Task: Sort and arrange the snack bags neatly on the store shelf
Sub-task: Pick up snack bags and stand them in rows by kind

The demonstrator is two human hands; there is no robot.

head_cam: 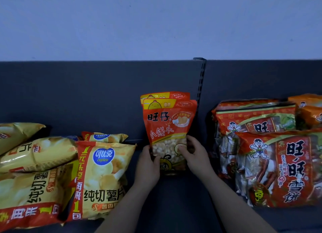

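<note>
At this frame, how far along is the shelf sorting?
Done: the rear orange bag stands upright at the back of the shelf. In hand: the left hand and right hand hold the front orange bag upright just before it. Left: the yellow chip bags lie tilted and overlapping at the left, and the red cracker bags lean in a loose stack at the right. Probably early to midway.

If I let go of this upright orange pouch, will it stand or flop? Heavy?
The orange pouch likely stands: it is upright with a matching pouch close behind. Probably light: its window shows small puffed pieces. The film looks glossy, so it may slip between the left hand and right hand.
</note>
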